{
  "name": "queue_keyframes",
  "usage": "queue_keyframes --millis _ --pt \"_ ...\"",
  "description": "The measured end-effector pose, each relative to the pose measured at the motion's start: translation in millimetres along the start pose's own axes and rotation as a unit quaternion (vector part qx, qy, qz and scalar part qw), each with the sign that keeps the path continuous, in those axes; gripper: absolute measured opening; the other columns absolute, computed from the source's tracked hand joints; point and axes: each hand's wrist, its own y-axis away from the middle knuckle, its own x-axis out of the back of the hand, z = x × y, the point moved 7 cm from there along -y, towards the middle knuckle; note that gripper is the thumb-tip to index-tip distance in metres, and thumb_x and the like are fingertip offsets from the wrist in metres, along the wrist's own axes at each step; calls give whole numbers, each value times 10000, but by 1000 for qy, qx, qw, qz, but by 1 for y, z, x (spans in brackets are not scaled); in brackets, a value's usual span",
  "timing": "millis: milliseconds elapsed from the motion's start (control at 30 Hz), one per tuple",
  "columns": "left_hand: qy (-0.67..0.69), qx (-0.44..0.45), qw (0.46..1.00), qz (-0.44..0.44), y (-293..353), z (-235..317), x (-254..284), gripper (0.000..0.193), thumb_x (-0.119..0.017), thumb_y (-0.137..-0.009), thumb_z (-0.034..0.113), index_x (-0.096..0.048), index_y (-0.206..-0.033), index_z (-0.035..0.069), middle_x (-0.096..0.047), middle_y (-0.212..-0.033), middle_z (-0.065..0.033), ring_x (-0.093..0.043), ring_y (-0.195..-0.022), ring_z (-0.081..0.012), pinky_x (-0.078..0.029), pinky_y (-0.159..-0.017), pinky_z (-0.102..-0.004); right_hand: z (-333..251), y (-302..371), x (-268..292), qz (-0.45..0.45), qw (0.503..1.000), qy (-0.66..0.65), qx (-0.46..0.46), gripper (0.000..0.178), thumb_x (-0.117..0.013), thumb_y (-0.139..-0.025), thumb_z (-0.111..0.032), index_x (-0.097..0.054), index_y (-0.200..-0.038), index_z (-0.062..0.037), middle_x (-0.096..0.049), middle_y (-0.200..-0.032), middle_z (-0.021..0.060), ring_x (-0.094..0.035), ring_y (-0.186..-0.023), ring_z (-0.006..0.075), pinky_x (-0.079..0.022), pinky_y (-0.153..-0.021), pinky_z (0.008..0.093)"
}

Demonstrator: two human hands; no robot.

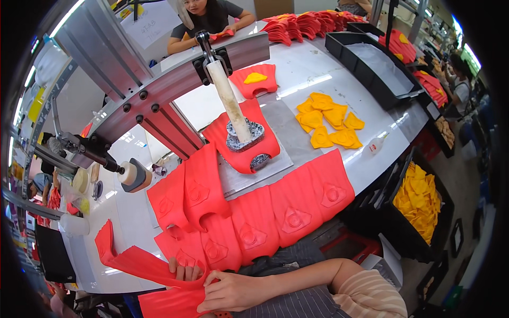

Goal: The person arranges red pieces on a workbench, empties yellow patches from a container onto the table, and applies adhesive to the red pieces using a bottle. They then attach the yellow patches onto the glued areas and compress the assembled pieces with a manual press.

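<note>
At the near table edge, my right hand (233, 291) pinches the rim of a soft red molded piece (140, 263). My left hand (185, 271) is mostly hidden behind the same piece; its fingertips curl over the edge, close beside my right hand. Just beyond lie several overlapping red pieces (297, 185), each with a raised emblem. Past them, a toggle clamp's white rod (229, 100) ends in a speckled pad (245, 135), which rests on another red piece (214, 132) on a flat metal plate (278, 168).
Loose yellow pieces (323, 114) lie right of the clamp. A black tray (371, 69) stands behind them, and a black bin (382, 206) of yellow pieces at right. A metal frame (175, 87) crosses the left side. Across the table, a person (212, 21) handles red pieces.
</note>
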Motion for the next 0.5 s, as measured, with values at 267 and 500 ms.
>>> queue_keyframes --millis 267,500 --pt "61 61 993 -86 -23 -12 -43 276 -563 -898 295 -369 -1006 130 -540 -671 25 -467 -582 -117 -391 -639 -262 1 2 2 15 1000 -16 -2 204 -567 -839 -141 -560 -1026 -60 -552 -776 62 -552 -809 217 -370 -908 368" --pt "78 56 989 -113 -25 -12 -41 251 -534 -915 304 -380 -999 123 -538 -656 19 -471 -582 -119 -397 -629 -270 0 1 1 17 1000 -16 -3 224 -573 -828 -140 -558 -1036 -58 -568 -811 67 -552 -828 222 -368 -907 370"
